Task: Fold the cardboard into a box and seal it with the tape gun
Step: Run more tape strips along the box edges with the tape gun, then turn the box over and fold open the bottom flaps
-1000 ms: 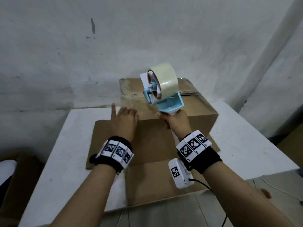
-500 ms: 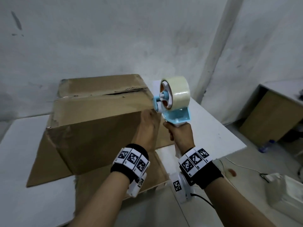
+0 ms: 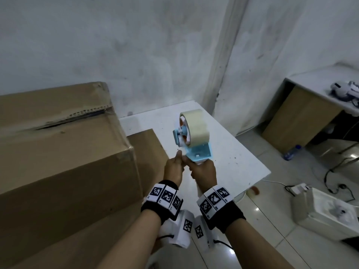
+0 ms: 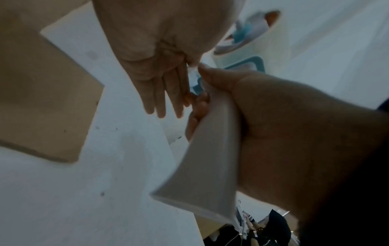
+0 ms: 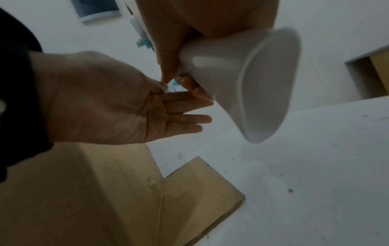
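My right hand (image 3: 204, 170) grips the tape gun (image 3: 191, 136) handle; my left hand (image 3: 173, 169), fingers straight, touches it beside the box (image 3: 64, 152); no writing readable

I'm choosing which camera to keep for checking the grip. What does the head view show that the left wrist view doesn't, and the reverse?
Only the head view shows the folded cardboard box, the whole tape roll and the side desk. Only the left wrist view shows the flared end of the tape gun's white handle and the left hand's straight fingers from below. Both show the right hand gripping the tape gun, the left hand beside it, over the white table.
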Action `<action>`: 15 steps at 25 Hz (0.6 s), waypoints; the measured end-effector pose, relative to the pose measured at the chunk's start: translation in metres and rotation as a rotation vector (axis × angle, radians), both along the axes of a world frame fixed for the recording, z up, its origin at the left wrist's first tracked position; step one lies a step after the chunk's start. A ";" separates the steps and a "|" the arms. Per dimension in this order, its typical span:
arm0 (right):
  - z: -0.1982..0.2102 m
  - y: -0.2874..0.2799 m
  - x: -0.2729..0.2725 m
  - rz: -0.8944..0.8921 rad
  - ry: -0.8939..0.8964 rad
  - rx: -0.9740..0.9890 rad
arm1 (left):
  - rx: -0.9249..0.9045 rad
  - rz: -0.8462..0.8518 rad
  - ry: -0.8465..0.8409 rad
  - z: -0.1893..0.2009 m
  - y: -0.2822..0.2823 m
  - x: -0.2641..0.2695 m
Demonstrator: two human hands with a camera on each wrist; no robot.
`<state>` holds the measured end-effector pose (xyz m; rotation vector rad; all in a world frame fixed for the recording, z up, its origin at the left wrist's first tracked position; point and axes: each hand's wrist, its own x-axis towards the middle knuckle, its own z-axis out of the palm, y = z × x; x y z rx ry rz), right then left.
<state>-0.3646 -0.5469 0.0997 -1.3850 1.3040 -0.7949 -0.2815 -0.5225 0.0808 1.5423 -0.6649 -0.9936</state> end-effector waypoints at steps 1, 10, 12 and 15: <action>-0.005 -0.013 -0.001 -0.008 -0.019 0.017 | 0.047 -0.037 -0.009 -0.004 -0.015 -0.003; -0.045 -0.113 -0.001 0.129 0.104 0.122 | 0.261 -0.013 -0.191 -0.051 -0.094 -0.010; -0.057 -0.134 0.001 0.237 0.336 0.056 | 0.209 0.124 -0.068 -0.060 -0.105 -0.008; -0.078 -0.165 0.002 0.341 0.564 -0.038 | 0.273 0.313 0.006 -0.077 -0.106 0.007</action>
